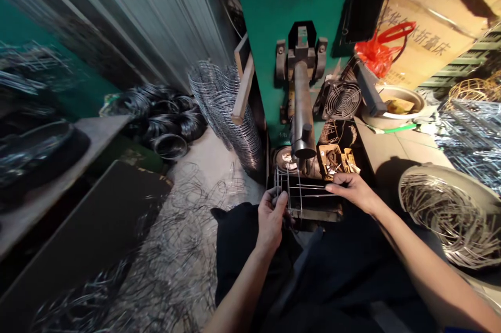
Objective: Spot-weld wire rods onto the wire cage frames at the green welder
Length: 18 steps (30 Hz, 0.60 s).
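My left hand (273, 213) is closed on a small wire frame (289, 185) in front of the green machine (261, 30). To the right, my right hand (352, 190) pinches the ends of thin metal wires (313, 187), which reach left to the frame. Whether the wires touch the frame is too fine to tell. Above both hands, the machine's round metal arm (303, 108) points down toward me. Part of the wire frame is hidden behind my left fingers.
A stack of wire rings (235, 114) leans left of the machine, and loose wires (168, 249) litter the floor. At right are a basin of bent wires (450, 213), a white bucket (399, 119) and a cardboard box (442, 14). A dark board (90, 228) stands at left.
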Each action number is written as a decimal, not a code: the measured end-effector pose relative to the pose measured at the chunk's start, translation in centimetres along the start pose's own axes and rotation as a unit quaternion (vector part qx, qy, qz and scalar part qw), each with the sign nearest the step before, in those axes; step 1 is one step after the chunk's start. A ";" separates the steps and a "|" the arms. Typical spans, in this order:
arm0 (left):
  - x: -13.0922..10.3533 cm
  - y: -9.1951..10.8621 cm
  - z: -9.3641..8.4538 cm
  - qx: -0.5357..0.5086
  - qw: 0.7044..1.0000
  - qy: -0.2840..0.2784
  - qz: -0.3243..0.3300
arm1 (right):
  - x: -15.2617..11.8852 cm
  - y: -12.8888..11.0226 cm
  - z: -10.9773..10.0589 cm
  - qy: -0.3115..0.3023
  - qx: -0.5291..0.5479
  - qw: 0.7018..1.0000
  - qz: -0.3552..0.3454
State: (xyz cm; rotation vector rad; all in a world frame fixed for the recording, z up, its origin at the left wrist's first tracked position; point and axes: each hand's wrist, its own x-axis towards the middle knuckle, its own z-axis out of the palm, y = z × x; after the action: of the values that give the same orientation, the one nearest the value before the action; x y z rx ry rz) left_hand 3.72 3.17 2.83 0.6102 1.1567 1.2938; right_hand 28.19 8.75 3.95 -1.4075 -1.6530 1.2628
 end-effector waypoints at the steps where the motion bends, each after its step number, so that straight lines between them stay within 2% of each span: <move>1: 0.0 0.1 0.0 0.002 1.000 0.002 0.005 | 0.3 0.1 -0.1 -0.006 0.004 1.000 0.005; 9: 0.9 -0.1 0.5 -0.006 1.000 0.011 0.018 | 2.4 0.5 -1.1 -0.041 0.023 0.999 -0.001; 18: 1.9 0.1 1.0 -0.018 0.999 -0.005 0.032 | 4.2 0.4 -2.5 -0.086 0.021 0.996 0.028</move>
State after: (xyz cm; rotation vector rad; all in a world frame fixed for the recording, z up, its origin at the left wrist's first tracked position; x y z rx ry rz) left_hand 4.36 5.19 2.64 0.6321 1.1116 1.3617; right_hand 29.57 13.49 3.94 -1.3614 -1.6989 1.4776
